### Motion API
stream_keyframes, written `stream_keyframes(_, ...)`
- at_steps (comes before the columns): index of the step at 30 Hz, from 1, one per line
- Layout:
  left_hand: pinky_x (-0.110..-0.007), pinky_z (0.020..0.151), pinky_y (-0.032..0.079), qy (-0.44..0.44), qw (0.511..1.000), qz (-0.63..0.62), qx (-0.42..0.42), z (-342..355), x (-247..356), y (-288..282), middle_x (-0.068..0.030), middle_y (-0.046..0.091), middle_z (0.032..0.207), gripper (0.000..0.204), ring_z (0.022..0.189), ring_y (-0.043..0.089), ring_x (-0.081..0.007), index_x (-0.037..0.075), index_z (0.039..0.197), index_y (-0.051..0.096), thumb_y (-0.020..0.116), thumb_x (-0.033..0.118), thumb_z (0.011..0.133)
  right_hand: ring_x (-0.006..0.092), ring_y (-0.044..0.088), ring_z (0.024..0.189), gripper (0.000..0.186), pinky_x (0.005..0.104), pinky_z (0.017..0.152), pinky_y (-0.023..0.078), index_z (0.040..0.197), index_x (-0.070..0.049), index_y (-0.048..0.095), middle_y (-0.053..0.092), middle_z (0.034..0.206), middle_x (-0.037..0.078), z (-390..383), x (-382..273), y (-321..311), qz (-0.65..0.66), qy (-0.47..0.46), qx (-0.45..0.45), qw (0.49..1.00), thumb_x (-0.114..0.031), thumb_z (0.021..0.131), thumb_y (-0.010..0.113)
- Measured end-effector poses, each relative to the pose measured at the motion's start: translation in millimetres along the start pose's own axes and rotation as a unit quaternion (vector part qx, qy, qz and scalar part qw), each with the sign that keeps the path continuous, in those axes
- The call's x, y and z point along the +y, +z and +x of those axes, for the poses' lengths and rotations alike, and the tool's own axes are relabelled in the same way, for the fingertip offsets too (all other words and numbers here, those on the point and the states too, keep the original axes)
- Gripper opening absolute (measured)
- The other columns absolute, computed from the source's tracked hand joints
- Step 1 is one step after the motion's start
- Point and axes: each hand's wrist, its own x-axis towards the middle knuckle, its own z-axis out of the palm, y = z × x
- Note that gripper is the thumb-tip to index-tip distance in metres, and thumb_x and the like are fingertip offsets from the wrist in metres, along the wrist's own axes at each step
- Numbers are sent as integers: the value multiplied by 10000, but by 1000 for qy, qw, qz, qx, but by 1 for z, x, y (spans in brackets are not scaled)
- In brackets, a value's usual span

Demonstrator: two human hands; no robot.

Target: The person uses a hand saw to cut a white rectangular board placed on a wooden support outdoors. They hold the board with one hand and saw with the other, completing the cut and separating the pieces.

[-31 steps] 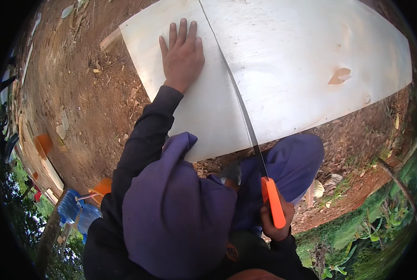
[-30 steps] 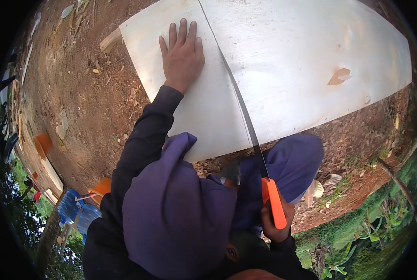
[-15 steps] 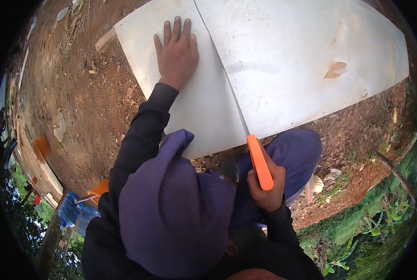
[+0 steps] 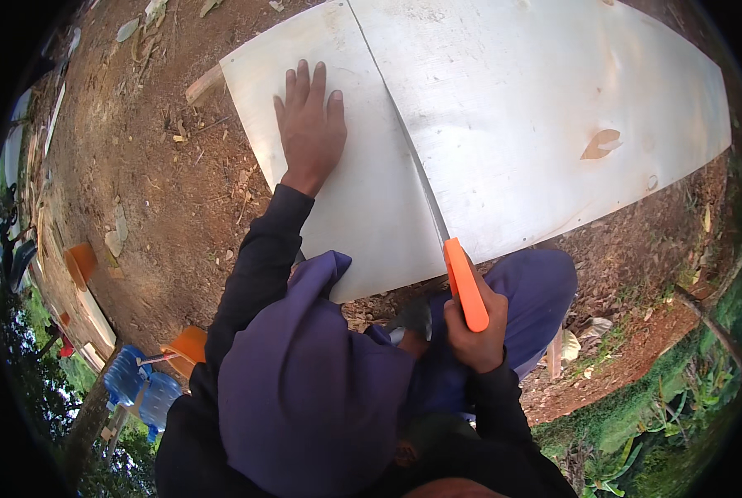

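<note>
A large pale plywood-like sheet [image 4: 537, 108] lies in front of me with a long slit running away from its near edge. My left hand [image 4: 313, 137] rests flat on the narrower strip left of the slit, fingers stretched out. In my right hand [image 4: 483, 336] is the orange handle of a handsaw [image 4: 468, 286], gripped at the sheet's near edge. Its grey blade lies along the slit, pointing away from me; where the tip ends is hard to make out. A brown leaf-shaped patch [image 4: 600, 144] marks the sheet's right part.
A wooden piece [image 4: 206, 85] sticks out under the sheet's left edge. On the left are an orange container [image 4: 190, 344], clear blue bottles [image 4: 143, 386] and another orange container [image 4: 80, 264]. Brown soil with leaves surrounds the sheet; a branch [image 4: 711, 319] and green plants are at right.
The saw has moved forward along the slit, its handle now overlapping the sheet's near edge. My left hand has slid slightly back toward me on the sheet. The view has shifted a little.
</note>
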Motion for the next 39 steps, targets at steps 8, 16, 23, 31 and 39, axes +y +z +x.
stream_keyframes(8,-380,881,489,-397,868,-296,32,-66,-52,-41,-179,656,1075,375,981,608,-222,-79,1178,597,556,275,1059,212,676,645,686,302,693,547,1489,10,500,726,888,191,1,-11,-1,-36,-11,-15,999,-29,815,624)
stream_keyframes(16,-316,626,442,-426,841,-319,101,-45,-64,-29,-33,600,739,380,683,513,-114,-61,883,652,580,270,1056,195,651,576,680,313,629,534,1470,37,504,640,707,172,46,-29,19,-32,-47,3,998,-22,805,634)
stream_keyframes(23,-335,629,454,-391,846,-345,111,14,-98,-23,-57,649,755,366,660,539,-138,-81,940,696,593,256,1040,76,524,617,605,281,603,485,1409,62,555,595,678,86,89,-58,31,28,-35,23,999,6,808,593)
stream_keyframes(31,-383,801,516,-363,901,-220,89,57,-105,-23,-151,714,939,475,885,665,-233,-97,970,691,733,375,936,77,534,634,615,279,611,495,1430,66,540,606,712,73,74,-64,43,32,-4,37,999,3,821,595)
stream_keyframes(39,-362,894,529,-302,910,-276,67,45,-87,-36,-199,712,1105,595,1008,682,-260,-111,1088,672,833,412,855,197,745,724,678,308,682,577,1469,53,508,715,798,143,-46,-49,16,-50,-67,30,996,37,797,595)
